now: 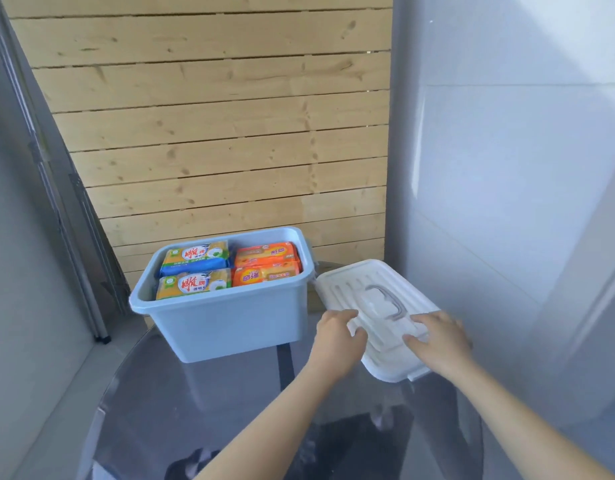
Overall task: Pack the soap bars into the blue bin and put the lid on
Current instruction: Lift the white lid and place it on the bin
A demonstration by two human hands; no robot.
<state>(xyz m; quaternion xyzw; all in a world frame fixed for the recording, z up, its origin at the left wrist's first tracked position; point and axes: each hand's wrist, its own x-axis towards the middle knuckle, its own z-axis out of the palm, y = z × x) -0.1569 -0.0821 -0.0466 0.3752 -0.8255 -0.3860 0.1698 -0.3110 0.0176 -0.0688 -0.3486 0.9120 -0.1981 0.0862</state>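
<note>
Head view: both bare hands rest on a white ribbed lid (375,306) lying on a round glass table (202,403). The left hand (339,336) curls over the lid's near-left edge; the right hand (437,341) lies spread on top by the recessed grey handle (385,301); neither is seen clamped shut. Left of both hands stands the open pale-blue bin (226,327), yellow soap bars (193,271) and orange soap bars (268,266) filling it to the rim. Beyond, a slatted wooden wall (212,133); a grey wall (514,168) crowds the lid's right side.
</note>
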